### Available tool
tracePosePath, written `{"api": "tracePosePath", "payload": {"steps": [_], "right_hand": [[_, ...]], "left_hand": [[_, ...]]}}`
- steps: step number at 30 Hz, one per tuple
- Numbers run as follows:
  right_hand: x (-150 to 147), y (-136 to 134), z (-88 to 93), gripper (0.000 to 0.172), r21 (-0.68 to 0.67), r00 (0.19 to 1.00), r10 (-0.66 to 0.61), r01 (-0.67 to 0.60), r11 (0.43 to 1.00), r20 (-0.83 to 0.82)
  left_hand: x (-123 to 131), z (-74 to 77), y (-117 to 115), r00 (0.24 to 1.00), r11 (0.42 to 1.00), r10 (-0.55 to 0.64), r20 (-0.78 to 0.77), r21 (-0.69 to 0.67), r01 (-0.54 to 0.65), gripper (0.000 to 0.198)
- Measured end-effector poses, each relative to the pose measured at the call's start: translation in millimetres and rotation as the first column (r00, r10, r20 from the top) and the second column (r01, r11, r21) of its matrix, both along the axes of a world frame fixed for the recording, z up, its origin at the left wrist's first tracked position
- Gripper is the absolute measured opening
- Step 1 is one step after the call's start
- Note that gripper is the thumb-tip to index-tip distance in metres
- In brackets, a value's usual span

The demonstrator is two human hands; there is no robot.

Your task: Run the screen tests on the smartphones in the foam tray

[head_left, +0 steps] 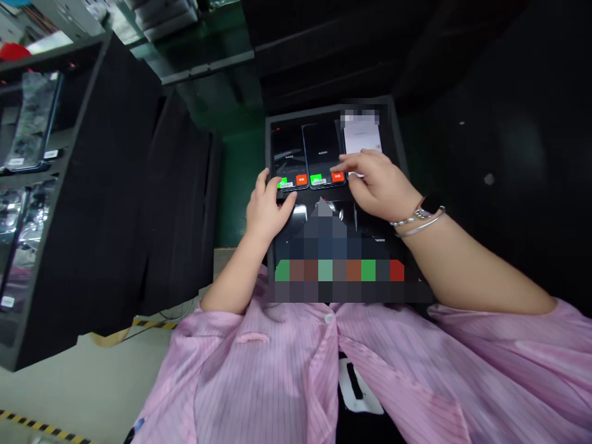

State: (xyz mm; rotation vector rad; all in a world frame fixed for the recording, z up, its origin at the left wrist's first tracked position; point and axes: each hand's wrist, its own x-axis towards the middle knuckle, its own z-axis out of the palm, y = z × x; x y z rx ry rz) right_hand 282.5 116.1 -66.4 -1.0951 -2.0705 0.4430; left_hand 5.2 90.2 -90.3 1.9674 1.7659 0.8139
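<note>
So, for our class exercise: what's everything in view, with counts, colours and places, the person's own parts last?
Tray: one, black, centre
Dark-screened phones: two, black, tray's far row
Buttons: four, two green, two red, dark screens
Pale-screened phone: one, whitish, far row's right
Near-row phones: count unclear, dark, partly pixelated
Side trays: several, black, left
Wrapped devices: several, dark, in side trays
Green surface: one, green, beyond tray
Stacked items: one pile, grey, top left
Floor tape: two stretches, yellow-black, lower left
Watch: one, black, right wrist
Bracelets: two, silver, beside watch
Shirt: one, striped pink, bottom
Left hand: one, bare, at left phone
Right hand: one, bare, at middle phone
</note>
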Motion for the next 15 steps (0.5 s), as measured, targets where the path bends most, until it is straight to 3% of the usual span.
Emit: {"api": "tracePosePath", "payload": {"steps": [3,7,10,13,15], "right_hand": [[-14,3,-11.2,0.042,-0.033,0.983,0.147,-0.144,0.989,0.106],[-18,9,-15.9,0.041,-0.066,0.973,0.163,-0.155,0.986,0.163],[-4,9,-11.1,0.038,0.033,0.996,-0.043,0.04,0.999,0.076],[17,6,-7.5,0.03,0.119,0.948,-0.316,0.319,0.94,-0.043],[26,6,-9.3,0.024,0.098,0.916,-0.397,0.401,0.911,-0.057]], "left_hand": [[2,-0.6,0,1.0,1.0,0.01,0.006,0.016,-0.01,0.053],[2,1.8,1,1.0,1.0,0.006,-0.003,0.006,-0.006,0.056],[0,3.1,1,1.0,1.0,0.001,0.007,0.016,-0.001,0.064],[-1,2.1,1,0.999,0.999,0.003,0.033,0.032,-0.004,0.065],[-1,1.3,2,0.999,0.999,0.002,0.043,0.041,-0.004,0.063]]}}
